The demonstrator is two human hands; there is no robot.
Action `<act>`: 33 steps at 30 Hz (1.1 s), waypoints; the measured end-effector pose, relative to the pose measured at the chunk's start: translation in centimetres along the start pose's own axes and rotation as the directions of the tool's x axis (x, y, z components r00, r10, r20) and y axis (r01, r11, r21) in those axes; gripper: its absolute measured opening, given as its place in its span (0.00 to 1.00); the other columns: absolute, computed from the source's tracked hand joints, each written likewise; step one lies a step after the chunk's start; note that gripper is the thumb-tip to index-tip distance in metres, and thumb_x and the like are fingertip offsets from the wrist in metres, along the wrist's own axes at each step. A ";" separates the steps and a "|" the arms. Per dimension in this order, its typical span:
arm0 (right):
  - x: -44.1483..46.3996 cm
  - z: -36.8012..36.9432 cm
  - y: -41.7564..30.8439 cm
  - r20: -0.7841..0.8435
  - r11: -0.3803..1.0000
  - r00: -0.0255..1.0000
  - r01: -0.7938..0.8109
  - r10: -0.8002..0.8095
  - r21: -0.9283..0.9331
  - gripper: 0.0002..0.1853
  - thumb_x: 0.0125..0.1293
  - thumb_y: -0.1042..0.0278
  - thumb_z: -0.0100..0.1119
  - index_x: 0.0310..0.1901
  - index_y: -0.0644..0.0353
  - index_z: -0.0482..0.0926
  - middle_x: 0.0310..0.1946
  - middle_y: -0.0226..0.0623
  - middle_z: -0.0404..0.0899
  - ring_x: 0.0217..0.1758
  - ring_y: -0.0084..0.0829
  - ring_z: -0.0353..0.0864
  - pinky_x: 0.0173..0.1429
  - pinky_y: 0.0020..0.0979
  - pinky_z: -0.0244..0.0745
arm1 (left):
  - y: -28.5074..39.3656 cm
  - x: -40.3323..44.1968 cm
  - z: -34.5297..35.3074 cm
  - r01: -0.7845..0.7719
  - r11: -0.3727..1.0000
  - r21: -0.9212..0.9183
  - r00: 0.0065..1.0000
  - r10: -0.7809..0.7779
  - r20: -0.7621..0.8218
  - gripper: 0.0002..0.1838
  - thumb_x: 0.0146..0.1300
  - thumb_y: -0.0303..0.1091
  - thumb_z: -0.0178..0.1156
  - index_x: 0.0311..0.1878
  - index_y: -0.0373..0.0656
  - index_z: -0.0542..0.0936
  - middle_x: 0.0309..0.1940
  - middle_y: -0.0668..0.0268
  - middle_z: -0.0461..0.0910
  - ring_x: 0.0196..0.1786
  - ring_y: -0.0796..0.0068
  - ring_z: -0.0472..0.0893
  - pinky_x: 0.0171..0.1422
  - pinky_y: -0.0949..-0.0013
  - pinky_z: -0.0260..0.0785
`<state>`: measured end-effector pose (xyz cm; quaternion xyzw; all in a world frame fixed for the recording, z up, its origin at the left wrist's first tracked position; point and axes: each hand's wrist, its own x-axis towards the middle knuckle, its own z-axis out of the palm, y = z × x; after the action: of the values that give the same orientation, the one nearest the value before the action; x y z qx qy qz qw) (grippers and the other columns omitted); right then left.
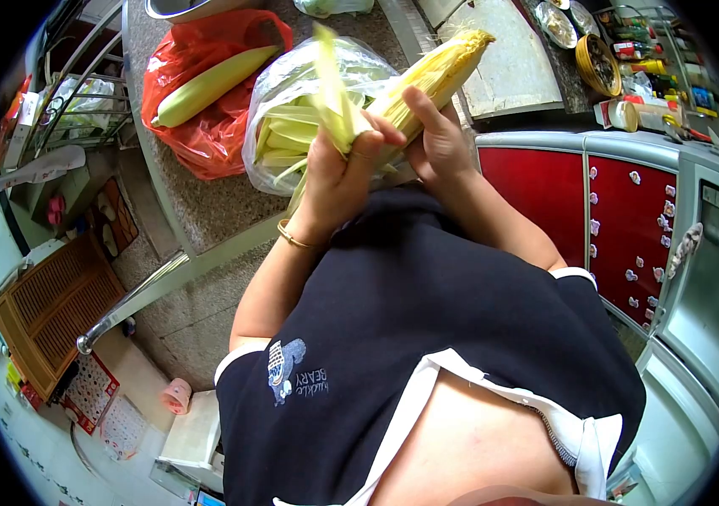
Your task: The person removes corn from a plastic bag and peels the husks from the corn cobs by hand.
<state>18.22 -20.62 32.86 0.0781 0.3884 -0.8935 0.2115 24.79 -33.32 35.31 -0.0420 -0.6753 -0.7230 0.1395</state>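
A partly husked ear of corn (448,72) lies slanted in my right hand (440,143), its yellow kernels and some silk showing toward the tip. The thumb is raised along its side, and the other fingers are mostly hidden. My left hand (338,173), with a bracelet at the wrist, is closed on a pale green corn husk (334,93) that stands up beside the cob. Below and behind both hands sits a clear plastic bag (271,93) filled with stripped husks (283,139).
Left of the clear bag, a red plastic bag (199,63) holds an ear of corn in its husk (212,88). Both bags rest on a speckled stone counter (212,211). A metal bowl's rim (182,10) shows at the top. Red cabinet doors (537,194) and bottles (642,63) are at right.
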 end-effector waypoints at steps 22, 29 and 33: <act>1.3 -1.7 -6.7 0.481 0.971 0.872 0.182 -0.088 -0.153 0.32 0.49 0.59 0.62 0.57 0.61 0.65 0.44 0.42 0.68 0.48 0.36 0.70 0.54 0.40 0.71 | 1.4 -0.5 -5.7 0.787 0.499 -0.364 0.615 -0.678 0.402 0.22 0.70 0.56 0.47 0.30 0.48 0.69 0.14 0.79 0.55 0.14 0.87 0.51 0.17 0.80 0.45; 3.0 -4.6 -14.2 0.230 0.835 0.819 0.549 -0.526 -0.043 0.31 0.47 0.53 0.60 0.52 0.58 0.68 0.44 0.42 0.70 0.49 0.37 0.70 0.56 0.45 0.67 | 0.3 -1.1 -8.2 0.002 0.197 0.980 0.892 -0.444 0.088 0.22 0.65 0.55 0.52 0.40 0.41 0.75 0.34 0.51 0.79 0.38 0.56 0.82 0.39 0.58 0.74; 2.8 -4.6 -11.5 0.257 0.914 0.891 0.401 -0.374 -0.059 0.30 0.48 0.54 0.60 0.53 0.58 0.68 0.45 0.42 0.71 0.49 0.38 0.71 0.57 0.47 0.68 | -4.5 1.3 -5.7 -0.184 0.062 0.981 0.938 -0.287 0.194 0.19 0.63 0.42 0.55 0.51 0.38 0.74 0.44 0.50 0.76 0.45 0.51 0.79 0.44 0.58 0.73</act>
<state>10.58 -11.15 36.42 -0.1217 0.4165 -0.8976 0.0783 23.12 -38.89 30.86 -0.0341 -0.9981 -0.0480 -0.0153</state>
